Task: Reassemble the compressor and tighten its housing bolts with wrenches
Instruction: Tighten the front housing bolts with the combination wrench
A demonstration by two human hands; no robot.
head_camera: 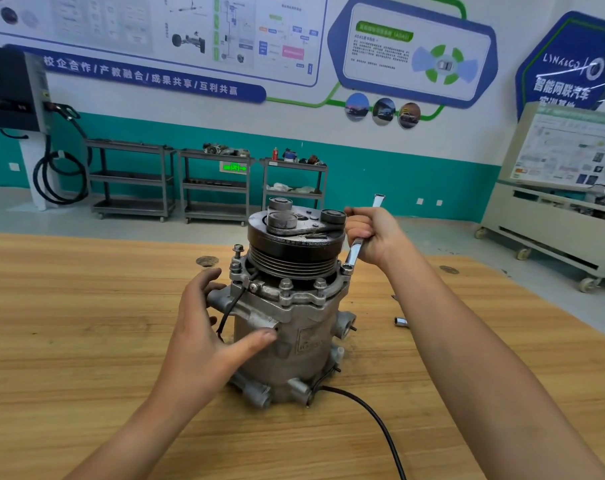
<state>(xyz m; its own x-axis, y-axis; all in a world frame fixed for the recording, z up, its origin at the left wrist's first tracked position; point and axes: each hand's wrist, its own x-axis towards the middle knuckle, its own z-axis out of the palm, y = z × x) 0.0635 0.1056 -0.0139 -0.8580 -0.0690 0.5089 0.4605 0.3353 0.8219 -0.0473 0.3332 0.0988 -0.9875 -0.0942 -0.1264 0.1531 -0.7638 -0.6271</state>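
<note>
— Two hands! Doing what?
— Left hand (pixel 204 327) presses open fingers on the grey metal compressor (pixel 294 327) standing on the wooden table (pixel 86 306). Right hand (pixel 372 235) grips a shiny silver wrench (pixel 354 251) on its bolt (pixel 347 270). Blue sign (pixel 568 60) says LYNK&CO.

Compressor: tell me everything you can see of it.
The compressor stands upright on the wooden table: a grey metal body with side ports, a black grooved pulley on top, bolts round its flange. A black cable trails from its base. The left hand rests against its side; the right hand holds a wrench on one bolt.
</note>
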